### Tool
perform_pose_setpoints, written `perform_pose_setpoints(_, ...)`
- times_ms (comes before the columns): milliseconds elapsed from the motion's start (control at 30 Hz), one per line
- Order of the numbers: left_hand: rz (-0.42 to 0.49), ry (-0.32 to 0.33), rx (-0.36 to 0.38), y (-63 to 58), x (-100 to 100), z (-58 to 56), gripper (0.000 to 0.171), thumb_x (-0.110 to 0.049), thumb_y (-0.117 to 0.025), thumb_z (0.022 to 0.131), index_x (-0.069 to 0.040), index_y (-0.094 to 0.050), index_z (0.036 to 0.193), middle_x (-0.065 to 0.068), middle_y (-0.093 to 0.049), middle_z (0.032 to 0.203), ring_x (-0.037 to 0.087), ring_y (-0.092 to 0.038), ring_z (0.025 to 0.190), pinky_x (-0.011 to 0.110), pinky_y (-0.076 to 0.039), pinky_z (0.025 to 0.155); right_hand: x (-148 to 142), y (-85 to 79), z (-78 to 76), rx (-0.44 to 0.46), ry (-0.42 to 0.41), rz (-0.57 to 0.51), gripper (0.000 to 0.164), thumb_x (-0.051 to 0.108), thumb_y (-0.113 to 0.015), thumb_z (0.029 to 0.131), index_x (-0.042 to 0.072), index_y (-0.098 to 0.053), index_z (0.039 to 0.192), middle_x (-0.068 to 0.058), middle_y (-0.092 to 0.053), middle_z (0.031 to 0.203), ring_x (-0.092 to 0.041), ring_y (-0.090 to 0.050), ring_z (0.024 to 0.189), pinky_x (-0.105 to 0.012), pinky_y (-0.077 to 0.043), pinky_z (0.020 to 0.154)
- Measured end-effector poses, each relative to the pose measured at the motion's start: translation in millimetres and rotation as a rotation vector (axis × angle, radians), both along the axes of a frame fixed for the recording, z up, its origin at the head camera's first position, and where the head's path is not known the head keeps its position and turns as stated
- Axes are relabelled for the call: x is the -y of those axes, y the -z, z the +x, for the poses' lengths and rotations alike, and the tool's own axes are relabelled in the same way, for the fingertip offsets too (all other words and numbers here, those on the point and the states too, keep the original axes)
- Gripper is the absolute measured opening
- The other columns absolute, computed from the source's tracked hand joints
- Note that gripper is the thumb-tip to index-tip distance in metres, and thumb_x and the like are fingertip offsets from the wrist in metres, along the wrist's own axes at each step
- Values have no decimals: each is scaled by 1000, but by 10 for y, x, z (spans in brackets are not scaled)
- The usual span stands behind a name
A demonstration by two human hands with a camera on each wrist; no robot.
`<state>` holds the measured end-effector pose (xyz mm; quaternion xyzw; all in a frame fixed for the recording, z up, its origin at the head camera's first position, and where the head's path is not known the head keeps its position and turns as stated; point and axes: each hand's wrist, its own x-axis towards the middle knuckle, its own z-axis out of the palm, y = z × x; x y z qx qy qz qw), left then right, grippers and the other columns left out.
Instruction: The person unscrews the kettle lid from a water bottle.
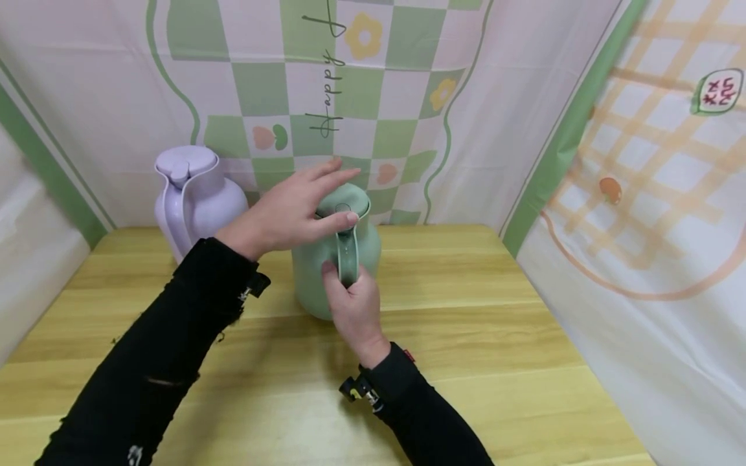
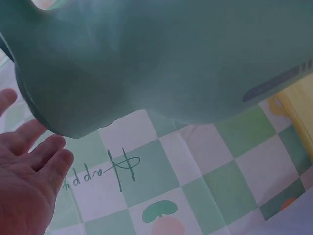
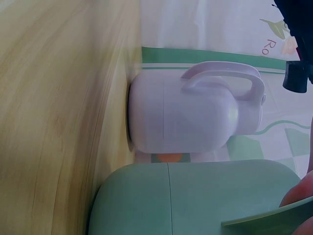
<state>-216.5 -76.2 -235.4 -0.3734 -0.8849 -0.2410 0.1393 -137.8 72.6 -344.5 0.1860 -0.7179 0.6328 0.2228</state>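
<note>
A green thermos jug (image 1: 311,278) stands upright on the wooden table, its handle turned toward me in the head view. My right hand (image 1: 358,314) grips the lower part of that handle (image 1: 348,255), thumb on its left side. Over the jug's lid (image 1: 352,194) my left hand (image 1: 288,210) is held with straight, spread fingers, the thumb near the top of the handle. In the left wrist view the left fingers (image 2: 54,156) lie close to the lid's rim; whether they touch it I cannot tell. The right wrist view shows only a bit of the right thumb (image 3: 298,191) by the handle.
A lilac thermos jug (image 1: 215,200) of the same kind stands at the back left of the table (image 1: 466,336), behind my left forearm. Patterned cloth (image 1: 326,77) hangs behind the table, with more cloth at both sides.
</note>
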Motion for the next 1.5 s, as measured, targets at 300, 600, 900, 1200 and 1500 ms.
perform_pose_setpoints(300,-108,18,3,47,-17,-46,72,-68,-43,91,-26,-43,150,12,-32,157,29,-30,141,49,-35,109,7,-7,9,-19,-8,15,39,15,-55,97,11,-33,64,-1,-30,55,-18,-28,49,-31,-27,51)
perform_pose_setpoints(600,-145,26,-5,39,6,-66,68,-66,-40,93,-26,-46,148,13,-33,157,27,-28,143,45,-30,112,-2,134,-105,-20,5,24,39,16,-55,97,12,-34,65,-2,-32,56,-18,-30,51,-31,-27,51)
perform_pose_setpoints(900,-179,41,46,-11,26,-88,66,-63,-39,95,-26,-43,149,13,-30,158,24,-23,145,44,-27,115,-11,247,-197,-47,27,33,42,33,-56,97,13,-36,66,-4,-33,58,-18,-33,52,-33,-30,50)
perform_pose_setpoints(1200,-179,72,48,-6,36,-109,67,-63,-41,95,-25,-41,151,14,-28,159,25,-23,145,45,-27,114,22,97,-93,-16,29,12,39,18,-56,97,12,-35,65,0,-29,58,-18,-31,52,-31,-29,52)
perform_pose_setpoints(1500,-180,67,32,1,21,-99,67,-63,-41,96,-24,-42,150,16,-29,158,29,-25,144,48,-27,114,44,-46,24,-4,27,-1,38,15,-55,97,11,-34,66,1,-28,59,-18,-28,53,-30,-27,54)
